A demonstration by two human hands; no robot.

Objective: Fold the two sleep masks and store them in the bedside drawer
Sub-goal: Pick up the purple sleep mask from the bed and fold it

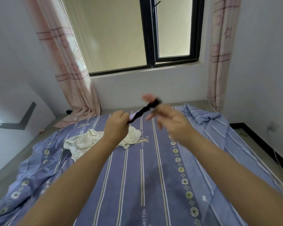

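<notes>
Head view: sleep mask (pixel 145 110) stretched between left hand (pixel 116 126) and right hand (pixel 171 123).

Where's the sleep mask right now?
The sleep mask is held in the air between the left hand and right hand, above the white cloth on the bed.

**One sleep mask stretched out in the air**

I see one sleep mask (pixel 144 110), held up above the bed, clear of the bedding. It shows as a narrow dark band, black along most of its length, with a pale lilac patch at its lower left end. It runs slanted, low at the left and rising toward the upper right. Its upper end is motion-blurred. I cannot make out a second mask.
</notes>
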